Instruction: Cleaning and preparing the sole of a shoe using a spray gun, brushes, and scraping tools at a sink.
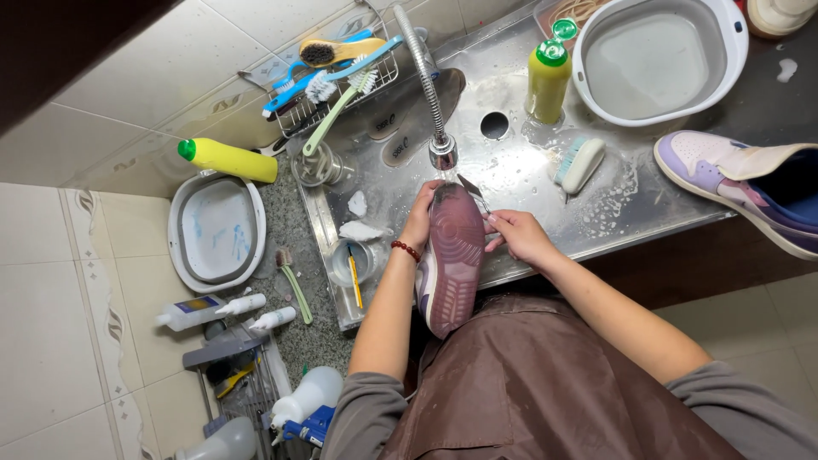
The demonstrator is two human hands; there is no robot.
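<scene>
We hold sneaker [449, 260] sole-up under faucet [443, 152]: left hand [419, 220] gripping toe, right hand [518, 236] pinching edge w/ small tool. Risk: wet sole slips, drops into sink [528, 170].

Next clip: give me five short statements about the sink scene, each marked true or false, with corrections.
1. The left hand and right hand hold a sneaker sole-up under the faucet head. True.
2. The second sneaker lies inside the white basin. False: it sits on the counter beside it.
3. A red bead bracelet is on the left wrist. True.
4. The scrub brush is in the right hand. False: it lies on the sink top.
5. The soap bottle has a red cap. False: green.
</scene>
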